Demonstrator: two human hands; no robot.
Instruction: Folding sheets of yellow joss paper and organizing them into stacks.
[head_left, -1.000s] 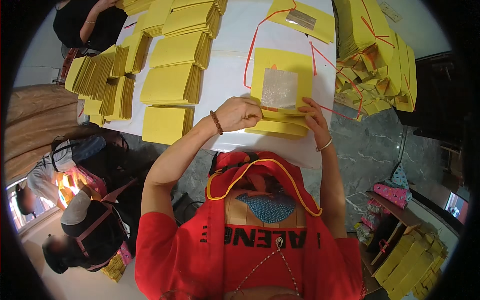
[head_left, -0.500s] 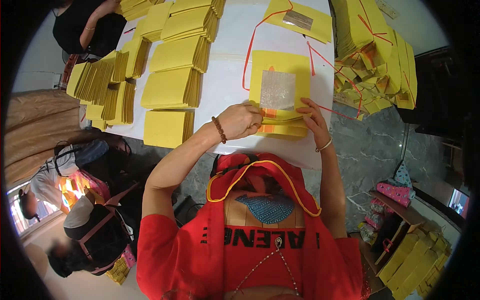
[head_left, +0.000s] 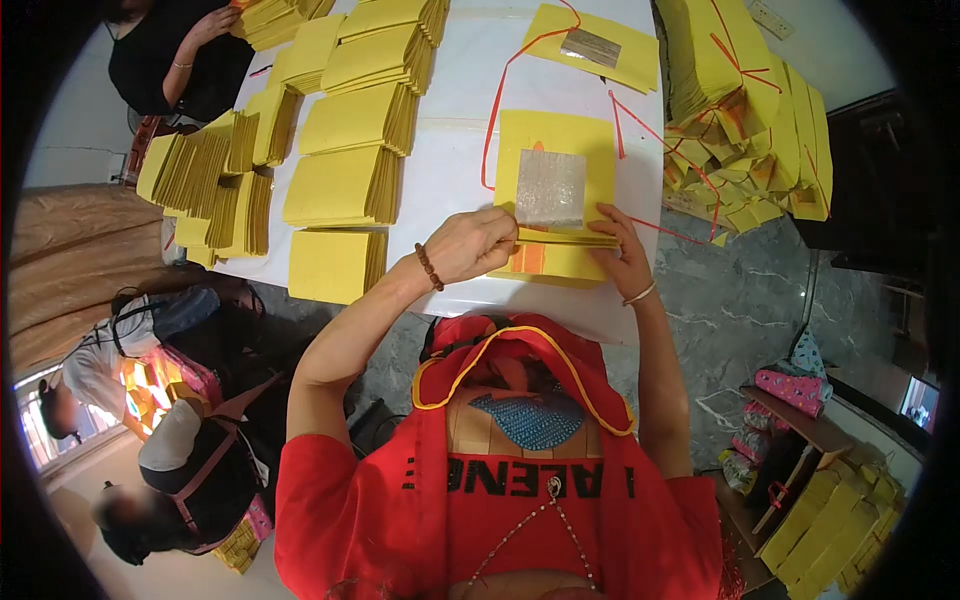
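Note:
A yellow paper sheet with a silver foil square lies in front of me. Its near edge is folded up into a raised ridge, and an orange print shows on the yellow paper below. At the ridge's left end my left hand is closed, its fingertips pinching the paper. My right hand grips the ridge's right end, thumb hidden beneath, fingers on top. Both hands stay low over the table's near edge.
Folded yellow paper stacks fill the table's left side. Another foil sheet and red string lie beyond. More yellow bundles stand at the right. Other people are at the left, one with a hand on far stacks.
The folded ridge has been pinched tighter and narrower by both hands. The view has shifted slightly. The co-worker's hand at the far left has moved to the right and is raised.

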